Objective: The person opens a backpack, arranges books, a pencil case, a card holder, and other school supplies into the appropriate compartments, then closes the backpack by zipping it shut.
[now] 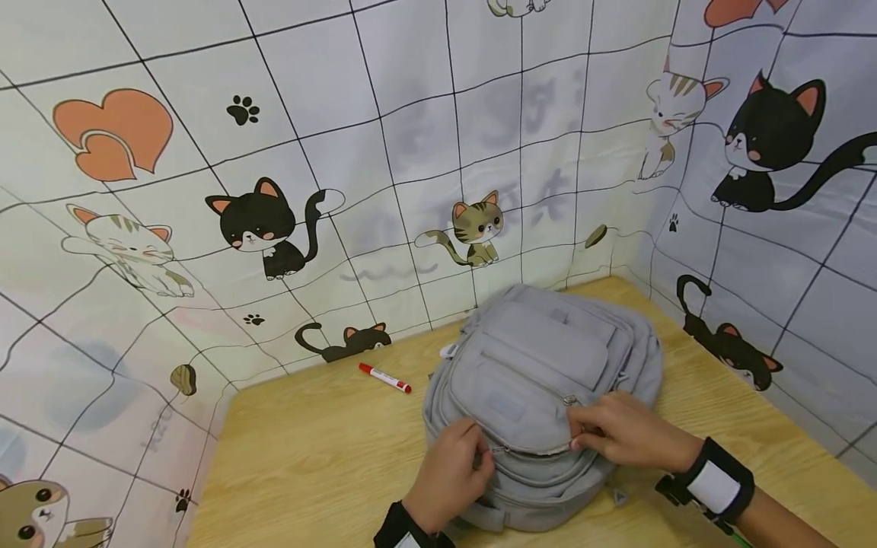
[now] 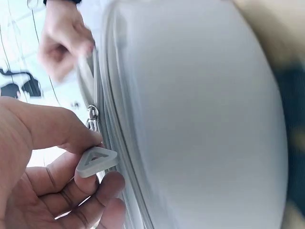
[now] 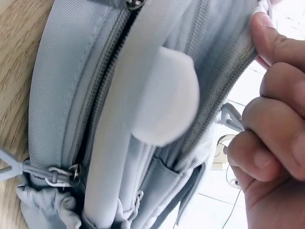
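Note:
A grey backpack (image 1: 548, 342) lies on its back on the wooden table. My left hand (image 1: 454, 473) is at the zip of its front pocket, and in the left wrist view its thumb and fingers pinch a grey triangular zip pull (image 2: 97, 161). My right hand (image 1: 626, 432) pinches the zipped pocket edge (image 3: 238, 67) farther right along the same seam. The right wrist view shows this pocket parted, with a blurred white rounded thing (image 3: 169, 98) by the opening; its kind is unclear. Another triangular pull (image 3: 232, 117) hangs beside the right fingers.
A red-capped marker (image 1: 385, 377) lies on the table (image 1: 294, 457), left of the backpack. Behind and at both sides hangs a white gridded curtain (image 1: 411, 152) printed with cats. One more zip pull (image 1: 619, 497) rests near the backpack's lower right side.

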### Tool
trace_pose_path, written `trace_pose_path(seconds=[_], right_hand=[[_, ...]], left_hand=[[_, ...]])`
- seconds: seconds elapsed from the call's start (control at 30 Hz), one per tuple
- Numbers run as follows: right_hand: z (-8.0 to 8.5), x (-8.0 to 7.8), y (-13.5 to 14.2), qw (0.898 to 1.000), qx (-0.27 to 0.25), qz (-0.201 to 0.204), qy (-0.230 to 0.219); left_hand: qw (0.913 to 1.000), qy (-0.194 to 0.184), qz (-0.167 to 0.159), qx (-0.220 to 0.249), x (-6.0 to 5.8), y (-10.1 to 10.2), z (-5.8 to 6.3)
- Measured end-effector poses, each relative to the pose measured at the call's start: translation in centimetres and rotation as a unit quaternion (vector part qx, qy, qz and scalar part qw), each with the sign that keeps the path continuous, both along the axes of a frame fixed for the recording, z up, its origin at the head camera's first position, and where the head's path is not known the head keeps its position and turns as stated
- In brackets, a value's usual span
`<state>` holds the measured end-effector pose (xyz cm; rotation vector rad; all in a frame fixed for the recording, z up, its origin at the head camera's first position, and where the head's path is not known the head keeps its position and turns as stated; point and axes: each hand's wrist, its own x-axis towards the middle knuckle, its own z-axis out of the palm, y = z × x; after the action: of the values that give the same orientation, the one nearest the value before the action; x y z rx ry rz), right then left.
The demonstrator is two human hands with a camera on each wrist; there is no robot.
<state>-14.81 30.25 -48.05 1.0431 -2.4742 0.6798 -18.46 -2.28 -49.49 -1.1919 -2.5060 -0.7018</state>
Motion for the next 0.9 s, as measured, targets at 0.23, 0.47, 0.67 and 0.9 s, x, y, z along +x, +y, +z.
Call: trace_pose_path(seconds=[0.23,0.47,0.67,0.9], right_hand=[[1.4,0.3,-0.8,0.999,0.027,-0.043,0.002],[1.3,-0.2,-5.7,0.985,0.136,-0.076,0.081],[1.5,-2.7,-8.9,0.971,0.182,-0.044,0.146],[3.1,-3.0,-9.0,0.984,0.112,-0.002,0.136]], left_hand=[[0.9957,-0.043,0.075,0.033,-3.2,-2.4,0.2],[0.9899,-0.09,0.068,0.085,-4.0,-2.4,0.6],[0.9897,-0.074,0.05,0.111,-4.6,-2.2,1.1],[0.9882,-0.086,0.058,0.113,-6.9,-3.7,0.7]])
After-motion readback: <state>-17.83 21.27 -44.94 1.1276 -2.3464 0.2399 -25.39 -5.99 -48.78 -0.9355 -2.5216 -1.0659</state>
